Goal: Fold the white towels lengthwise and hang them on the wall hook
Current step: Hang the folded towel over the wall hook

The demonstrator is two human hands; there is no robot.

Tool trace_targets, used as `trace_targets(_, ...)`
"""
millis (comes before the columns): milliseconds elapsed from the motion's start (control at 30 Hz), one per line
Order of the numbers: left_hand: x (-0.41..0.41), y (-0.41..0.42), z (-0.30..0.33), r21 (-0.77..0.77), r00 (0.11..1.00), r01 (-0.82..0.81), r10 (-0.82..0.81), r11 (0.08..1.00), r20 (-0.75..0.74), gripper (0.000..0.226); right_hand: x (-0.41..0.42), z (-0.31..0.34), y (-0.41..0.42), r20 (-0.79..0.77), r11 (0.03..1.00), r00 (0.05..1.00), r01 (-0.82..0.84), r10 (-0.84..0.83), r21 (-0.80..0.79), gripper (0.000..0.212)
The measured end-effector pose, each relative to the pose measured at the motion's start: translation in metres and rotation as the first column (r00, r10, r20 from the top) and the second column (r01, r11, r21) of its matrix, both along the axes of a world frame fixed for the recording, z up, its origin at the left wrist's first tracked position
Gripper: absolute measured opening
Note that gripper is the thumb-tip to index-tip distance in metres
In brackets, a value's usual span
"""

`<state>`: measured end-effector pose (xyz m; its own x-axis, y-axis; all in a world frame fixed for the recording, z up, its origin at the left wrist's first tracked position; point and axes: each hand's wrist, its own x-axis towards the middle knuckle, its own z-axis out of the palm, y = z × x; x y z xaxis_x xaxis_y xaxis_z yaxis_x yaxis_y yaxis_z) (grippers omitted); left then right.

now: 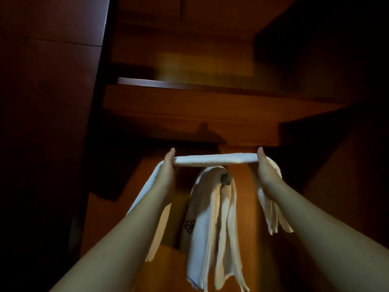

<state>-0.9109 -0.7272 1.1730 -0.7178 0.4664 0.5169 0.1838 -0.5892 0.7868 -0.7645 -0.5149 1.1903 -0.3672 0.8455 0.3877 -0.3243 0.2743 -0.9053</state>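
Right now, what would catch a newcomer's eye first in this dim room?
A white towel stretched taut between the left hand and right hand, its ends drooping outside each. Just below it, more white towels hang from a dark hook on the wooden wall.

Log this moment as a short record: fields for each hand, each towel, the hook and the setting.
left hand: grips one end of the folded towel
right hand: grips the other end
held towel: white, folded lengthwise, stretched level between the hands, ends drooping outside them
hung towels: white, already draped on the hook, just below the held towel
hook: dark, mostly covered by cloth
setting: wooden wall, dim light
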Motion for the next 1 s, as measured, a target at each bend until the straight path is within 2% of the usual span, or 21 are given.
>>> trace_targets(67,-0.017,0.012,0.008,-0.050,1.000,0.022,-0.022,0.999,-0.004,0.061,-0.017,0.007,0.019,0.002,0.996,0.996,-0.087,0.087,0.001,0.130)
trace_targets(200,-0.052,0.039,0.017,-0.170,0.999,-0.014,0.008,0.985,-0.038,0.077,-0.060,0.016,0.069,0.009,0.975,0.976,-0.219,0.219,0.039,0.139)
trace_targets(367,-0.089,0.068,0.024,-0.185,0.997,-0.034,0.021,0.982,-0.069,0.086,-0.096,0.018,0.105,-0.077,0.978,0.976,-0.196,0.201,0.071,0.122)
trace_targets(467,-0.102,0.084,0.030,-0.197,0.999,-0.006,-0.003,0.980,-0.047,0.086,-0.109,0.022,0.118,-0.054,0.988,0.990,-0.123,0.129,0.090,0.116)
trace_targets(600,-0.113,0.100,0.019,-0.229,0.999,0.043,-0.047,0.972,-0.013,0.090,-0.114,0.015,0.119,-0.046,0.981,0.983,-0.173,0.177,0.086,0.088)
trace_targets(700,-0.118,0.107,-0.002,-0.203,0.997,0.078,-0.076,0.976,0.017,0.084,-0.122,-0.003,0.130,-0.014,0.973,0.974,-0.227,0.228,0.036,0.094)
trace_targets(767,-0.118,0.108,-0.015,-0.144,0.995,0.096,-0.091,0.985,0.038,0.078,-0.123,-0.014,0.130,0.028,0.947,0.947,-0.320,0.320,0.001,0.099)
trace_targets(900,-0.114,0.105,-0.037,0.081,0.959,0.132,-0.148,0.988,0.240,0.066,-0.118,-0.039,0.131,0.020,0.876,0.879,-0.473,0.477,-0.089,0.103)
trace_targets(1000,-0.113,0.101,-0.062,0.156,0.876,0.096,-0.158,0.983,0.457,0.054,-0.116,-0.062,0.132,0.004,0.886,0.902,-0.423,0.432,-0.191,0.085)
